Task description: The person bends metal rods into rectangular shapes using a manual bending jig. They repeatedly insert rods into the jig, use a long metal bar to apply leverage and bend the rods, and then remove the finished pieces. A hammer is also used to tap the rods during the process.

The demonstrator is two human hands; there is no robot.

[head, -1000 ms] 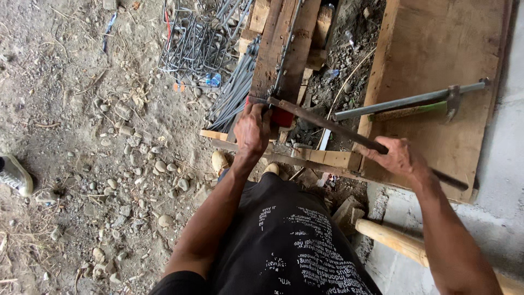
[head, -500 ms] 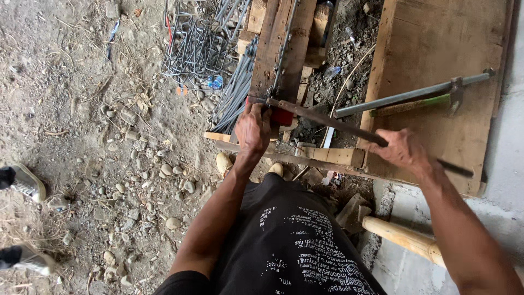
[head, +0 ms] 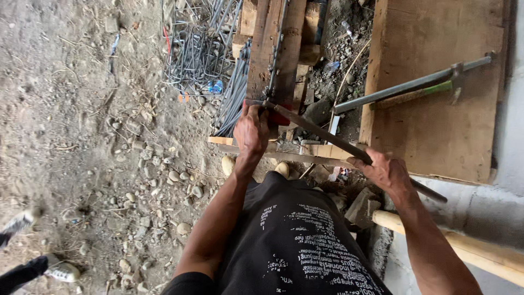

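Fingers of your right hand (head: 388, 173) are gripping the long metal lever bar (head: 338, 143), while your left hand (head: 252, 131) is clasping its far end on the wooden worktop (head: 271, 60).

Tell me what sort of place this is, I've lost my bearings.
Most likely an outdoor building site, at a rough bar-bending bench. Signs: a heap of bent steel stirrups on stony dirt ground, a long metal lever bar gripped by the right hand over a plank bench, and a plywood sheet.
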